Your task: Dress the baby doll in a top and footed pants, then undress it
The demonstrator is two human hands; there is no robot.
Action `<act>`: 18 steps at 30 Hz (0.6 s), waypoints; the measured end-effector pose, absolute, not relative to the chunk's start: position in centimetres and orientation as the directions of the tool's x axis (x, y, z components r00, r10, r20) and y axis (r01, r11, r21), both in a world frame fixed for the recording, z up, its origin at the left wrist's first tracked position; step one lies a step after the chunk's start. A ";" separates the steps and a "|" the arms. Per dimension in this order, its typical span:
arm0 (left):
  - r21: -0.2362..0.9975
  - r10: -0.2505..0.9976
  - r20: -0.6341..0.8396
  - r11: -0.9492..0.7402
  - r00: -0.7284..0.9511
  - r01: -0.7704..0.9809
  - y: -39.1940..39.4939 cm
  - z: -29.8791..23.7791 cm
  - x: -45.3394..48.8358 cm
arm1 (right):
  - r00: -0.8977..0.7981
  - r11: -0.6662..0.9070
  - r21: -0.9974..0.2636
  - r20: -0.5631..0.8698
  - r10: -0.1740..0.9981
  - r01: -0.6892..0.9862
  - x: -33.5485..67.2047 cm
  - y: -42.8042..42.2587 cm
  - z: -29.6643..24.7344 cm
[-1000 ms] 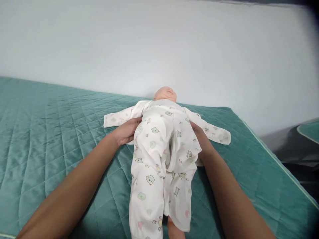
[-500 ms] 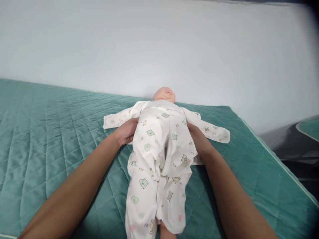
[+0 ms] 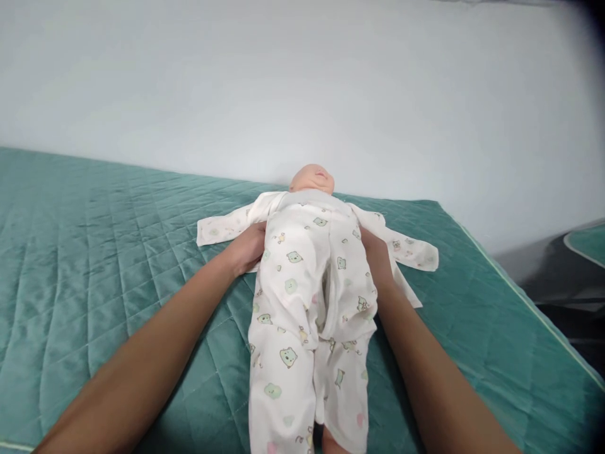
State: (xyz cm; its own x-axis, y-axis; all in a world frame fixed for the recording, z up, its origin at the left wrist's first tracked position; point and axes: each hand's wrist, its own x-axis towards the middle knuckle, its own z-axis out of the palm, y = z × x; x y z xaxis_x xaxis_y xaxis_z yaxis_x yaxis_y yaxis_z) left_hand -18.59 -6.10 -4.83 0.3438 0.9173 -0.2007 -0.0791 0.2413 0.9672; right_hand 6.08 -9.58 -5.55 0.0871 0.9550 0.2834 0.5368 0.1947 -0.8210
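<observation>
A baby doll (image 3: pixel 312 179) lies on its back on a green quilted mattress (image 3: pixel 104 252), head toward the wall. It wears white pyjamas (image 3: pixel 307 296) printed with small animal faces; a white top's sleeves (image 3: pixel 222 227) spread out to both sides. My left hand (image 3: pixel 248 247) grips the pyjama fabric at the doll's left side near the waist. My right hand (image 3: pixel 375 252) is closed on the fabric at the other side; its fingers are partly hidden by cloth. A bare doll foot shows at the bottom edge.
A plain white wall (image 3: pixel 302 82) rises directly behind the mattress. The mattress edge (image 3: pixel 520 302) runs diagonally on the right, with dark floor (image 3: pixel 567 284) and another green piece (image 3: pixel 588 243) beyond it.
Both hands have slid a little farther up the doll's sides, drawing the pyjama fabric higher on the torso. The doll's body shifted slightly left and back.
</observation>
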 end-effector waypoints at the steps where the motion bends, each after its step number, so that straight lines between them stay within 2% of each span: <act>1: 0.982 0.927 -0.166 0.185 0.335 -0.026 -6.1 -4.8 -18.6 | 0.090 0.207 -0.757 0.330 0.940 0.620 6.1 -9.6 -5.5; 3: 0.990 0.949 -0.075 0.035 0.307 0.133 -6.1 -4.7 -18.6 | 0.110 0.204 -0.671 0.394 0.912 0.713 6.2 -9.6 -5.3; 4: 0.972 0.957 -0.021 -0.048 0.289 0.231 -6.0 -4.7 -18.7 | 0.134 0.197 -0.668 0.410 0.902 0.718 6.2 -9.6 -5.3; 7: 0.830 0.965 0.141 -0.238 0.223 0.504 -5.7 -4.9 -18.8 | 0.208 0.218 -0.746 0.433 0.877 0.630 6.2 -9.4 -5.5; 10: 0.699 0.960 0.247 -0.273 0.135 0.661 -5.6 -5.2 -18.9 | 0.302 0.256 -0.858 0.413 0.859 0.445 5.9 -9.3 -5.5; 14: 0.690 0.899 0.436 -0.365 0.045 0.625 -5.4 -5.4 -19.3 | 0.359 0.230 -0.928 0.330 0.873 0.294 5.4 -9.4 -5.2; 18: 0.557 0.749 0.629 -0.620 0.207 0.552 -4.4 -5.2 -19.6 | 0.246 0.242 -0.936 0.305 0.920 0.256 5.2 -9.2 -4.9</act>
State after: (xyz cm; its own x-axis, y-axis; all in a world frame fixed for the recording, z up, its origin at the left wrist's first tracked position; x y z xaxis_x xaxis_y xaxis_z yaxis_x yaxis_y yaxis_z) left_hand -19.60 -4.43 -5.16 0.2068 0.7493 0.6291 0.5524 -0.6202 0.5570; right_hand 5.18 -9.16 -4.93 0.2458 0.9200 0.3054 0.2562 0.2423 -0.9358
